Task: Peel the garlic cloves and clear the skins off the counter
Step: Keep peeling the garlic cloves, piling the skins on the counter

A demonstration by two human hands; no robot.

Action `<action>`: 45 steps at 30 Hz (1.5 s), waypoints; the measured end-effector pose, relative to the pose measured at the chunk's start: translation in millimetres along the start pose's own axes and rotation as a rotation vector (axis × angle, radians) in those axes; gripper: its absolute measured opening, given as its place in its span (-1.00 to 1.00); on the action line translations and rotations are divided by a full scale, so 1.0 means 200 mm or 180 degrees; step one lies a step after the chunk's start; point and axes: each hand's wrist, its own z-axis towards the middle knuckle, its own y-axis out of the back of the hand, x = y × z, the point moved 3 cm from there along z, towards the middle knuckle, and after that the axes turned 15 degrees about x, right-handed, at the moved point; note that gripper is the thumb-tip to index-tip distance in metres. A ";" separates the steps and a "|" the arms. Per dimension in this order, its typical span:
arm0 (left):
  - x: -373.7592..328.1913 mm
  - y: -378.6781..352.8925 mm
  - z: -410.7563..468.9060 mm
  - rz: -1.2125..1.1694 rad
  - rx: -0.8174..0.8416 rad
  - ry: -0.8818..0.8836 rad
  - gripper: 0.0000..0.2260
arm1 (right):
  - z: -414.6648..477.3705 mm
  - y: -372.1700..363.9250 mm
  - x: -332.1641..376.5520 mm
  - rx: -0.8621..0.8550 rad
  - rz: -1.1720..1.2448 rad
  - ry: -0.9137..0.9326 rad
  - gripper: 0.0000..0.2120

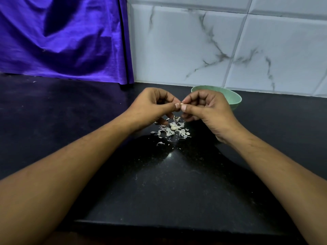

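Observation:
A small pale garlic clove (181,103) is pinched between the fingertips of both hands, a little above the black counter (169,183). My left hand (152,106) grips it from the left, thumb and forefinger closed on it. My right hand (207,108) grips it from the right in the same way. Most of the clove is hidden by the fingers. Directly beneath the hands lies a loose pile of white garlic skins (172,130), with what looks like a clove in its middle.
A light green bowl (233,99) stands on the counter behind my right hand, near the marbled white wall tiles (221,41); its inside is hidden. A purple cloth (62,38) hangs at the back left. The counter's front edge runs near the bottom of the view.

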 end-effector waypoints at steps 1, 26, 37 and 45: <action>0.00 0.00 0.00 0.0024 -0.0007 -0.0004 -0.89 | 0.00 0.00 0.00 0.0012 0.0016 -0.0006 -0.89; 0.03 0.04 0.02 0.0588 -0.0187 0.0048 -0.89 | 0.00 -0.01 0.04 -0.0042 0.0673 0.0102 -0.86; 0.02 0.05 0.01 0.0656 -0.0133 -0.0230 -0.86 | 0.00 0.00 0.02 -0.0008 0.0005 -0.0042 -0.90; 0.03 0.06 0.02 0.0939 -0.0157 -0.0270 -0.93 | 0.01 -0.01 0.00 0.0077 -0.0271 -0.0040 -0.90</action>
